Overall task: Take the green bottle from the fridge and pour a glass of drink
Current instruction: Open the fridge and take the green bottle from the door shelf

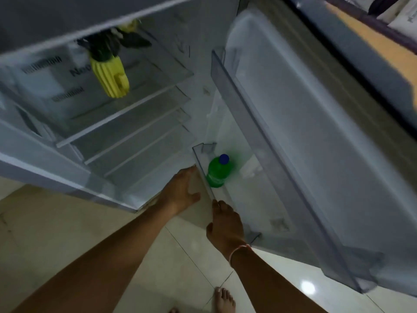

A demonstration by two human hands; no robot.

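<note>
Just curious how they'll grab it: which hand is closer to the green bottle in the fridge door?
Left, narrowly. The left hand is beside the green bottle, just outside the door shelf rail. The right hand touches that rail's nearer end, below the bottle.

Both arms stretched forward and down. Left hand (180,190) open, fingers relaxed. Right hand (224,224) fingers straight, thread band on wrist.

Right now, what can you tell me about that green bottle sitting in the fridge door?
The green bottle looks like translucent plastic, with a blue screw cap still on. It stands upright at the hinge end of the lowest door shelf, just behind the shelf's clear front rail. A label band is faintly visible but too blurred to read. No hand touches it: the left hand is outside the rail, and the right hand is at the rail's edge nearer the camera.
</note>
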